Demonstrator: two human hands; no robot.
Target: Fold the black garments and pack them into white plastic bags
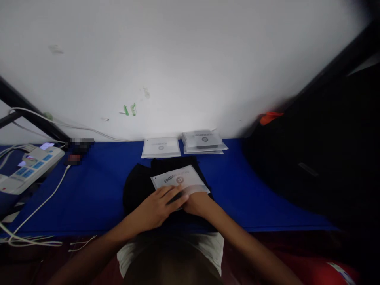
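A translucent plastic pouch (190,176) with dark lettering and a round logo lies tilted over folded black cloth (138,186) near the front of the blue table. My left hand (162,204) rests on the pouch's lower edge with its fingers spread. My right hand (197,202) reaches into the open lower side of the pouch; its fingers are hidden under the plastic and behind my left fingertips. Behind the cloth, one flat pouch (161,147) lies beside a small stack of similar pouches (204,141).
A white power strip (32,170) with cables stands at the left, and a white cable (44,202) crosses the table there. A large black mass (314,150) fills the right side, with an orange piece (270,117) by the wall (190,71).
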